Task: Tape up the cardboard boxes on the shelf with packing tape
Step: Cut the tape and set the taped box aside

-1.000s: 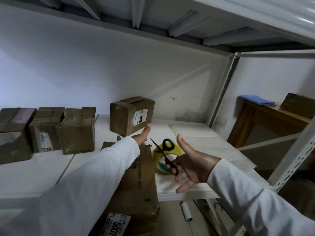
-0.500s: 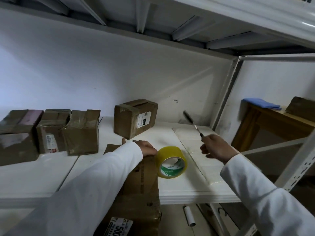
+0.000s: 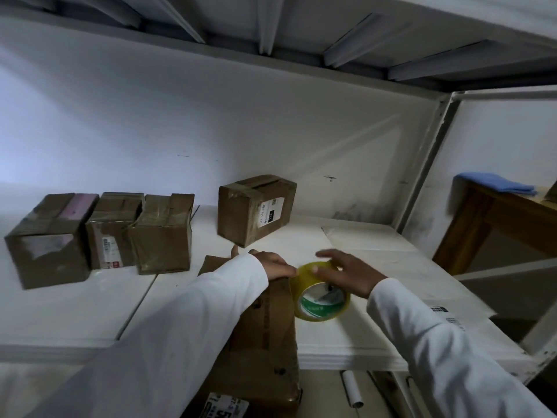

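A person in white sleeves reaches onto a white shelf point(image 3: 90, 309) with both hands. The left hand point(image 3: 271, 263) lies palm down on the top of a long cardboard box point(image 3: 265, 333) that sticks out over the front edge of the shelf, its fingers bent over the box's right edge and its fingertips just beside a roll of yellow packing tape point(image 3: 321, 292). The roll stands on its edge on the shelf, touching the right side of that box, with a green and white core facing the camera. The right hand point(image 3: 346, 271) comes over the roll from the right, fingers spread and slightly curved across its top; the thumb touches the upper rim, but whether the hand has closed around the roll cannot be told. Behind the hands, one taped box with a white label point(image 3: 256, 209) sits tilted near the back wall. Well apart to the left, three more taped boxes stand in a row, touching one another: a large one point(image 3: 48, 239), a middle one with a label point(image 3: 111, 227) and a third wrapped in glossy tape point(image 3: 164, 232). Beyond the shelf post on the right stands a wooden table point(image 3: 497, 224) with a blue cloth point(image 3: 494, 182) on it.
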Available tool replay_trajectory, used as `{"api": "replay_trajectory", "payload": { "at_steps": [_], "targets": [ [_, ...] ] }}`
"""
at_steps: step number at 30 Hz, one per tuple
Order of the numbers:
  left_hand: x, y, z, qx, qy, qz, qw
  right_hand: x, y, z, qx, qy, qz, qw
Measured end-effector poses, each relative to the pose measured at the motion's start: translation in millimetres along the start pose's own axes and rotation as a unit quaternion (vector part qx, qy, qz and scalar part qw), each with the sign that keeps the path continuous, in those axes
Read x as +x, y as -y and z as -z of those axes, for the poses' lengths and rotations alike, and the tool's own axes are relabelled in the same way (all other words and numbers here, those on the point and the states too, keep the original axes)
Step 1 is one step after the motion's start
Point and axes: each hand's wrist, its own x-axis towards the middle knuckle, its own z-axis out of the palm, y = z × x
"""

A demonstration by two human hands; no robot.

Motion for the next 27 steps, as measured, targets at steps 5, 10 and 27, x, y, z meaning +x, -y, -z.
{"api": "replay_trajectory", "payload": {
  "at_steps": [5, 10, 27],
  "targets": [
    [-2, -1, 1, 0.004, 0.002, 0.011, 1.000, 4, 0, 13, 0.065, -0.054, 0.001, 0.996],
    [-5, -5, -1, 0.038, 0.010, 0.013, 0.999, 11, 7, 6, -0.326, -0.147, -0.026, 0.933],
    [6, -16, 0, 0.075, 0.047, 0.094, 0.992, -26, -86, 73, -0.171, -0.273, -0.097, 0.942]
  ]
}}
